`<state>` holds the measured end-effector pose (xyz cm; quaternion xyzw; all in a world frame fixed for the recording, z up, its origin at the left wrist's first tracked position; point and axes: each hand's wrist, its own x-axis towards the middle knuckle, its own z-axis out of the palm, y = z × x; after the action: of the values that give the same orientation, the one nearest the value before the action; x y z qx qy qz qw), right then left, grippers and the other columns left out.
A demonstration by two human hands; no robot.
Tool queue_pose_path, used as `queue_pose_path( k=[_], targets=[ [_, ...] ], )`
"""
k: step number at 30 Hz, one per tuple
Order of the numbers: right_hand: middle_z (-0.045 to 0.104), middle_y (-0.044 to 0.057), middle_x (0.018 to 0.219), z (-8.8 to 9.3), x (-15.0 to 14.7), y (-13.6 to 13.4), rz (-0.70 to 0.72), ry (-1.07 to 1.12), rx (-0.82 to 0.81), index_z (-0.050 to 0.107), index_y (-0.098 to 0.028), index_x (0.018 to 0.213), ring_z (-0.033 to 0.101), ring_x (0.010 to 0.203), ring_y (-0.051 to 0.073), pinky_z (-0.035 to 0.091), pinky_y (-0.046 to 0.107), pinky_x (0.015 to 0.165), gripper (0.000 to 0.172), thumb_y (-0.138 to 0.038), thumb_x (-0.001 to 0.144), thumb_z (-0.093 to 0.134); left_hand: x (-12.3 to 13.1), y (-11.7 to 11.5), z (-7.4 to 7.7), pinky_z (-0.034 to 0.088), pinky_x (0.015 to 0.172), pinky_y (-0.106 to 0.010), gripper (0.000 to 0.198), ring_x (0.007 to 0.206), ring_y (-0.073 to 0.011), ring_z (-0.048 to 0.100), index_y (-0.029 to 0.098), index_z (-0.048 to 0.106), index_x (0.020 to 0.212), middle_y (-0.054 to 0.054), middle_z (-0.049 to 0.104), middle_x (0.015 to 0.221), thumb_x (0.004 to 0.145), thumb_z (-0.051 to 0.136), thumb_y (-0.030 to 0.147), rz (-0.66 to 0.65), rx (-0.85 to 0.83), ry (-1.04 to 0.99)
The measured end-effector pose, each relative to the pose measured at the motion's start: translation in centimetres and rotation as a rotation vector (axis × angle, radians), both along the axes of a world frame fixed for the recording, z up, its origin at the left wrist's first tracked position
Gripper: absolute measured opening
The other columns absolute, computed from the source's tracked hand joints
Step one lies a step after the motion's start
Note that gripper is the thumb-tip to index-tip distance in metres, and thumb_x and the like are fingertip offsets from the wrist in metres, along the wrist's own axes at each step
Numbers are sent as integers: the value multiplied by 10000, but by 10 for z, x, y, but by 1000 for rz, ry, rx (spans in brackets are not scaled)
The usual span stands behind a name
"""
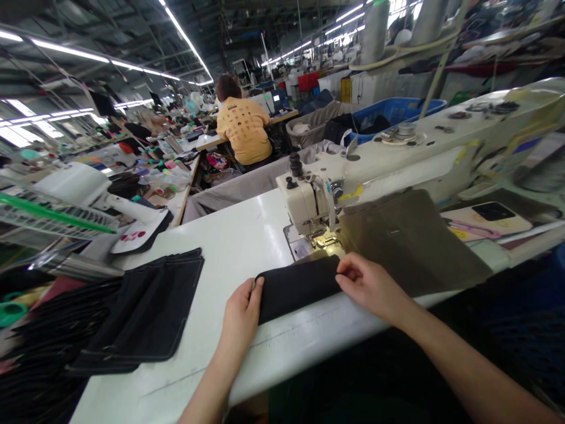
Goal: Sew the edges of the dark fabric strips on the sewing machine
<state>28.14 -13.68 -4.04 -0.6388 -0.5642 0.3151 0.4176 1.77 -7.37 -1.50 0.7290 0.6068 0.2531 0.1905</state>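
A white sewing table (229, 241) crosses the lower frame, with an industrial sewing machine (306, 200) at centre right and olive fabric (410, 241) behind its needle. Stacked black fabric panels (136, 312) lie at lower left, with open tabletop between them and the left hand (241, 312). A folded black fabric piece (298, 288) lies just before the needle, its stitching state indiscernible; left fingers pinch its near end, and the right hand (371, 285) grips its far end
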Motion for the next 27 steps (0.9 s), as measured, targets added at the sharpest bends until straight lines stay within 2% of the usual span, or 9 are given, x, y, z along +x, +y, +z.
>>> queue_pose_path(
  k=[3,6,10,12,18,27],
  targets=[
    [713,9,789,-1,-3,6,69,-37,8,682,-234,932,667,691,174,520,294,654,154,-241,826,569,0,-1,1,448,617,-302,412,617,-196,553,233,514,661,1,586,611,872,436,578,4,-49,-25],
    [753,39,971,-4,-8,12,64,-67,80,717,-234,981,700,828,192,543,316,762,184,-223,856,582,0,-3,1,470,624,-315,361,645,-215,601,229,582,767,-6,644,670,852,479,564,45,-54,-39],
    [741,51,1001,-8,-10,16,64,-95,114,725,-229,1038,685,778,177,553,308,740,195,-261,877,620,0,-4,0,472,617,-322,337,632,-219,608,228,568,790,-8,642,673,857,475,545,90,-12,-27],
    [735,50,1007,-9,-9,17,79,-105,113,723,-226,1060,681,769,170,555,301,738,215,-219,880,605,0,-3,-1,460,602,-313,335,619,-212,598,227,563,791,-4,627,659,864,466,539,94,-2,-21],
    [722,78,1018,-14,-10,20,79,-139,138,723,-186,1083,691,947,206,538,338,893,232,-151,904,581,2,-1,-3,404,543,-292,316,511,-176,508,226,550,789,30,547,582,847,469,525,127,-8,6],
    [695,88,969,-9,-14,21,74,-261,94,716,-163,1129,691,866,213,551,336,821,267,-166,946,522,3,2,-4,404,536,-283,324,520,-177,516,227,537,787,31,537,572,840,471,539,139,-41,-5]
  ],
)
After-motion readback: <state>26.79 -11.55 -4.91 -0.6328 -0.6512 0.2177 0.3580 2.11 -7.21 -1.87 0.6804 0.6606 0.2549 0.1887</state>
